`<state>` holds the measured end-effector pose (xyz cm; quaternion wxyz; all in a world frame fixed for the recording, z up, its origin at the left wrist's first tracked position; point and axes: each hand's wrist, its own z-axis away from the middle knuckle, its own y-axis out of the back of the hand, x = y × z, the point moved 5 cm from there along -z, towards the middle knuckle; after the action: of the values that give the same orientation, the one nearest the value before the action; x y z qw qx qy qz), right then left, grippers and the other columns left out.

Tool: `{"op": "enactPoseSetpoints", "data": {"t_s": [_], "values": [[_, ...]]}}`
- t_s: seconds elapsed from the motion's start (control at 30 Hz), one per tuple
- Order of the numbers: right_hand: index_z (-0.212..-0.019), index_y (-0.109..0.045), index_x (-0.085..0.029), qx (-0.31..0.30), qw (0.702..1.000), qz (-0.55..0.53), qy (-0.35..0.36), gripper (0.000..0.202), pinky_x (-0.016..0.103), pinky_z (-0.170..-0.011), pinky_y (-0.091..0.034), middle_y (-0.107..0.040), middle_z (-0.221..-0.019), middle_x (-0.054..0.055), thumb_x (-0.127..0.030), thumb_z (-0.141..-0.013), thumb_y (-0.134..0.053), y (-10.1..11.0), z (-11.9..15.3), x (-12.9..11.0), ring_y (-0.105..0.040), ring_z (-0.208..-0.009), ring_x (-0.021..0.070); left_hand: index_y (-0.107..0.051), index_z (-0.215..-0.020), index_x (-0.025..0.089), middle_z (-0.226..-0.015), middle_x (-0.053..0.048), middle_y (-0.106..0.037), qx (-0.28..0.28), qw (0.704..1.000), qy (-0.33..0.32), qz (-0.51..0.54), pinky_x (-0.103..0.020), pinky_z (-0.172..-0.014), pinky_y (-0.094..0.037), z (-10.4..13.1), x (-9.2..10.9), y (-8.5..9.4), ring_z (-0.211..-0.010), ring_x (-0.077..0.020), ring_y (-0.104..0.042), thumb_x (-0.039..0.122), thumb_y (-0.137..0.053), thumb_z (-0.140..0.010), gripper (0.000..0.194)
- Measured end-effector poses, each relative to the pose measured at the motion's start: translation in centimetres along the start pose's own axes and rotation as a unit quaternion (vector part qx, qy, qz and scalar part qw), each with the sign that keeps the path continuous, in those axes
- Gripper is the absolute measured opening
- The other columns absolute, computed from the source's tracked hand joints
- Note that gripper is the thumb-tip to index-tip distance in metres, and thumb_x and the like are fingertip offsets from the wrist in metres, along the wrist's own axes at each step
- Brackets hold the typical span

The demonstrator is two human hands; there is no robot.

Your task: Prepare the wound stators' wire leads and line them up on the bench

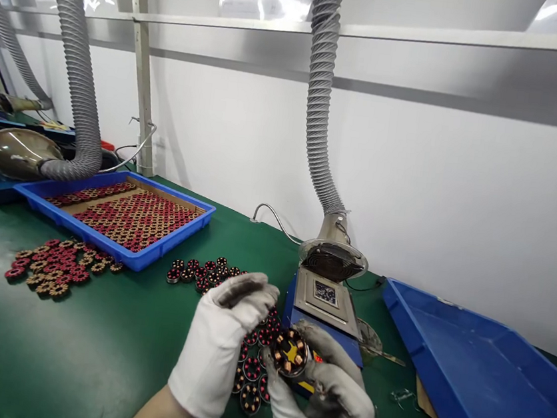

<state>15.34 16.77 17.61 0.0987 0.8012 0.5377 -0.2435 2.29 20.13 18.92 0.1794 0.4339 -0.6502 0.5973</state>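
Note:
My right hand (325,395), in a white glove with grey-stained fingers, grips a round motor stator (291,353) with copper windings and a yellow centre. My left hand (229,331), also gloved, is raised just left of it with curled fingers; whatever it may hold is hidden. Beneath and between the hands lie several dark round stators (249,398) with pink or copper parts. Another group of dark stators (208,273) is behind my left hand. Beyond my right hand stands a blue machine with a metal top plate (328,298) and a small square opening.
A blue tray (165,252) of red and tan parts stands at the left, with a loose pile (58,268) before it. A large blue tray (490,381) occupies the right. A ribbed duct (320,106) hangs over the machine; another duct (77,58) hangs at the left.

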Motion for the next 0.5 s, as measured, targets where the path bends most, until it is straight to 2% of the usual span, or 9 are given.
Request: {"op": "enactPoseSetpoints", "data": {"t_s": [0.07, 0.17, 0.23, 0.33, 0.43, 0.5], "values": [[-0.08, -0.054, -0.022, -0.008, 1.0, 0.005, -0.01, 0.031, 0.034, -0.067, -0.053, -0.061, -0.097, 0.005, -0.005, -0.059, -0.07, 0.0, 0.1, 0.1, -0.063, -0.084, 0.0213, -0.064, -0.091, 0.018, -0.085, -0.003, -0.068, -0.012, 1.0, 0.003, 0.008, -0.018, -0.074, -0.049, 0.0, 0.2, -0.1, -0.079, -0.0132, -0.062, 0.015, -0.067, -0.07, 0.021], [-0.084, -0.054, -0.023, -0.021, 1.0, 0.015, -0.005, 0.033, 0.034, -0.068, -0.053, -0.06, -0.1, 0.005, -0.007, -0.06, -0.069, -0.1, 0.3, 0.1, -0.061, -0.087, 0.0214, -0.066, -0.088, 0.014, -0.081, -0.006, -0.068, -0.084, 0.991, 0.092, -0.038, -0.017, -0.064, -0.049, 0.4, -0.6, -1.0, -0.072, -0.0134, -0.061, 0.008, -0.068, -0.063, 0.026], [-0.085, -0.054, -0.023, -0.024, 1.0, 0.019, -0.001, 0.033, 0.032, -0.067, -0.053, -0.06, -0.1, 0.006, -0.008, -0.06, -0.069, -0.2, 0.5, 0.1, -0.061, -0.087, 0.021, -0.066, -0.082, 0.012, -0.076, -0.005, -0.067, -0.088, 0.988, 0.118, -0.053, -0.016, -0.062, -0.048, 0.5, -0.9, -1.2, -0.068, -0.0123, -0.06, 0.008, -0.068, -0.062, 0.02], [-0.083, -0.052, -0.022, -0.022, 0.999, -0.006, -0.022, 0.033, 0.031, -0.065, -0.054, -0.06, -0.098, 0.007, -0.007, -0.059, -0.07, -0.4, 0.4, 0.0, -0.062, -0.084, 0.0203, -0.066, -0.081, 0.014, -0.073, -0.004, -0.067, -0.049, 0.995, 0.089, 0.003, -0.016, -0.067, -0.048, 0.0, -0.6, -0.9, -0.07, -0.0117, -0.06, 0.014, -0.07, -0.064, 0.018], [-0.083, -0.052, -0.023, -0.017, 0.994, -0.049, -0.093, 0.036, 0.027, -0.063, -0.055, -0.063, -0.095, 0.005, -0.007, -0.058, -0.072, -0.2, -0.1, 0.4, -0.064, -0.083, 0.0185, -0.065, -0.082, 0.019, -0.073, 0.0, -0.067, 0.018, 0.997, 0.022, 0.078, -0.02, -0.079, -0.049, -0.5, 0.9, 0.9, -0.076, -0.0131, -0.062, 0.023, -0.074, -0.063, 0.021], [-0.087, -0.053, -0.024, -0.016, 0.984, -0.07, -0.166, 0.038, 0.025, -0.063, -0.055, -0.066, -0.091, 0.002, -0.009, -0.058, -0.073, 0.6, -0.8, 1.4, -0.065, -0.08, 0.0165, -0.065, -0.083, 0.022, -0.079, 0.001, -0.067, 0.066, 0.998, -0.002, 0.006, -0.02, -0.079, -0.049, 0.1, 1.8, 3.1, -0.08, -0.0142, -0.062, 0.029, -0.074, -0.065, 0.021]]}}
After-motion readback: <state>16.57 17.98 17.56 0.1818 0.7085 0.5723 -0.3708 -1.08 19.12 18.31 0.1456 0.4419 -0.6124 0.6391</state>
